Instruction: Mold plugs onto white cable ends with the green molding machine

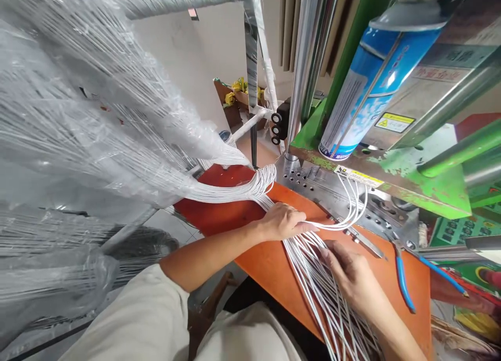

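Note:
A bundle of thin white cables (pixel 309 267) lies across the orange board (pixel 258 267) in front of me. My left hand (pixel 282 221) is closed on several white cables at the upper part of the bundle. From its fingertips a few cables (pixel 354 215) curve right and up to the edge of the green machine. My right hand (pixel 346 269) rests at the right side of the bundle, its thumb and fingers against the cables; whether it grips any is hard to tell. Behind my left hand, a coiled loop of cables (pixel 264 181) lies on the board.
Blue-handled pliers (pixel 403 280) lie at the board's right. A spray can (pixel 379 79) stands on the green machine ledge (pixel 442 194), above a metal plate with holes (pixel 301 181). Plastic-wrapped cables (pixel 117 100) hang on a frame at the left.

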`<state>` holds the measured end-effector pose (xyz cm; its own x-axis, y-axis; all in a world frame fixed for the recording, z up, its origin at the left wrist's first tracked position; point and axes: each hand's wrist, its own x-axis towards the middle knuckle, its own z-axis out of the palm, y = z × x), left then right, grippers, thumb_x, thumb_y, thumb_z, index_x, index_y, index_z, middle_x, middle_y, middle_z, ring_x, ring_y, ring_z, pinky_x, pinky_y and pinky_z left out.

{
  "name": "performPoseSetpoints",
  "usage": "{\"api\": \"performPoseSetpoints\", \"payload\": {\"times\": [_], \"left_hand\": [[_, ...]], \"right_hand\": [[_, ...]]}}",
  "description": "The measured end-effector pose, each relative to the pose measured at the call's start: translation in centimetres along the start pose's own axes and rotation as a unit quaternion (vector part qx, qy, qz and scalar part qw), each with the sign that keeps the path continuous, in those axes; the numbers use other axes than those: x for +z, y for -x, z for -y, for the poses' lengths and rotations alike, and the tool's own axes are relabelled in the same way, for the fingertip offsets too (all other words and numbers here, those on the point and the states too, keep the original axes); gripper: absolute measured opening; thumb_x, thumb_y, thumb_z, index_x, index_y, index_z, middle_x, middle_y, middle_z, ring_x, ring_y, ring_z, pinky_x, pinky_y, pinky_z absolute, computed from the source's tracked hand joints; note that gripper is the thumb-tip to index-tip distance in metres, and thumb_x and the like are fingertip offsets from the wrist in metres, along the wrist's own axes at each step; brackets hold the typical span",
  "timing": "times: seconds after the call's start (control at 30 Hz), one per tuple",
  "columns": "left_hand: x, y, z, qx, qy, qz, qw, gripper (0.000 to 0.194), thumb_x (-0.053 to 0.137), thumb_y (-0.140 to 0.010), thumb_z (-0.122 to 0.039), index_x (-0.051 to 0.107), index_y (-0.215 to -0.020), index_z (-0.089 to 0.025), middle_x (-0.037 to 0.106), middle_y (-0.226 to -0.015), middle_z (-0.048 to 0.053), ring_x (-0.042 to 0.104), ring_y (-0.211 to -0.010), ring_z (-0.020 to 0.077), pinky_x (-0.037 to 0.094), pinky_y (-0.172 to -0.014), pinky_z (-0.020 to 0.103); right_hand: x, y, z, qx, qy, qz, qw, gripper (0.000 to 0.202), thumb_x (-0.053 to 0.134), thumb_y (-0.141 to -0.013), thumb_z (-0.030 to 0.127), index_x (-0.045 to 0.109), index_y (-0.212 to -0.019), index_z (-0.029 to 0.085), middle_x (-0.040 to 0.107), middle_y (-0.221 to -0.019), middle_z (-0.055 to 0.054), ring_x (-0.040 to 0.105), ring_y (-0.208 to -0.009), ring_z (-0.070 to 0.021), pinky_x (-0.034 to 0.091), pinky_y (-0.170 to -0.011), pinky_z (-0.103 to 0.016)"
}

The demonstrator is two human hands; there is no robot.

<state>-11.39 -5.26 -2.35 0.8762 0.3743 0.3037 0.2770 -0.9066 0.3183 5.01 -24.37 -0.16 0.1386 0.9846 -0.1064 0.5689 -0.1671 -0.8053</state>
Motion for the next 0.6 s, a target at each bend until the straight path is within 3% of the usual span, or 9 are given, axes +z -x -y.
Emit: {"api": "performPoseSetpoints", "payload": {"times": [0.1,0.2,0.27,0.37,0.43,0.53,0.6], "left_hand": [[0.3,0.2,0.0,0.001,-0.009,-0.011,1.000,0.067,0.039,-0.100,-0.071,0.062,-0.066,-0.018,0.062,-0.057,0.004,0.064,-0.060,0.0180,0.027,-0.057,0.029],[0.7,0.4,0.1,0.004,-0.016,-0.022,1.000,0.066,0.039,-0.101,-0.069,0.061,-0.065,-0.018,0.063,-0.059,0.004,0.063,-0.060,0.0176,0.027,-0.057,0.029],[0.7,0.5,0.3,0.013,-0.016,-0.026,0.999,0.065,0.038,-0.103,-0.067,0.059,-0.065,-0.019,0.063,-0.060,0.004,0.062,-0.061,0.0172,0.028,-0.058,0.029],[0.1,0.4,0.1,0.034,-0.008,-0.028,0.999,0.065,0.033,-0.105,-0.063,0.059,-0.066,-0.019,0.061,-0.061,0.004,0.062,-0.062,0.0171,0.035,-0.060,0.030],[-1.0,0.1,-1.1,0.051,-0.001,-0.071,0.996,0.060,0.033,-0.107,-0.057,0.064,-0.075,-0.017,0.066,-0.071,0.006,0.064,-0.072,0.0194,0.043,-0.069,0.031],[-3.0,-0.1,-4.9,0.132,0.016,-0.146,0.980,0.049,0.041,-0.106,-0.052,0.067,-0.111,-0.011,0.071,-0.108,0.015,0.065,-0.107,0.0272,0.047,-0.096,0.040],[-4.2,0.3,-7.8,0.217,0.039,-0.121,0.968,0.055,0.045,-0.104,-0.053,0.058,-0.131,-0.007,0.069,-0.120,0.018,0.064,-0.114,0.0286,0.048,-0.099,0.041]], "right_hand": [[1.0,-0.2,0.9,-0.027,0.079,-0.052,0.995,0.030,0.046,-0.105,0.048,0.065,-0.106,0.023,0.070,-0.089,-0.005,0.063,-0.075,-0.0205,0.045,-0.071,-0.031],[0.9,-0.5,1.3,-0.058,0.116,-0.105,0.986,0.031,0.040,-0.106,0.041,0.065,-0.101,0.023,0.069,-0.095,-0.006,0.062,-0.082,-0.0212,0.045,-0.075,-0.032],[0.4,-0.7,1.4,-0.077,0.093,-0.100,0.988,0.033,0.041,-0.105,0.043,0.065,-0.096,0.022,0.068,-0.096,-0.007,0.061,-0.085,-0.0215,0.046,-0.077,-0.032],[-0.5,-1.0,1.9,-0.055,0.055,-0.062,0.995,0.039,0.047,-0.101,0.052,0.062,-0.084,0.021,0.061,-0.076,-0.003,0.054,-0.069,-0.0182,0.043,-0.063,-0.029],[-0.9,-0.9,2.8,-0.025,0.062,-0.048,0.997,0.040,0.048,-0.099,0.052,0.056,-0.074,0.021,0.055,-0.065,0.000,0.048,-0.060,-0.0160,0.039,-0.057,-0.029],[-1.9,0.5,4.7,-0.002,0.089,-0.027,0.996,0.038,0.046,-0.101,0.045,0.053,-0.071,0.022,0.057,-0.063,0.001,0.049,-0.058,-0.0156,0.040,-0.058,-0.029],[-3.1,2.7,5.3,-0.003,0.083,0.023,0.996,0.032,0.050,-0.100,0.043,0.060,-0.079,0.021,0.064,-0.071,-0.001,0.056,-0.063,-0.0168,0.045,-0.060,-0.028]]}}
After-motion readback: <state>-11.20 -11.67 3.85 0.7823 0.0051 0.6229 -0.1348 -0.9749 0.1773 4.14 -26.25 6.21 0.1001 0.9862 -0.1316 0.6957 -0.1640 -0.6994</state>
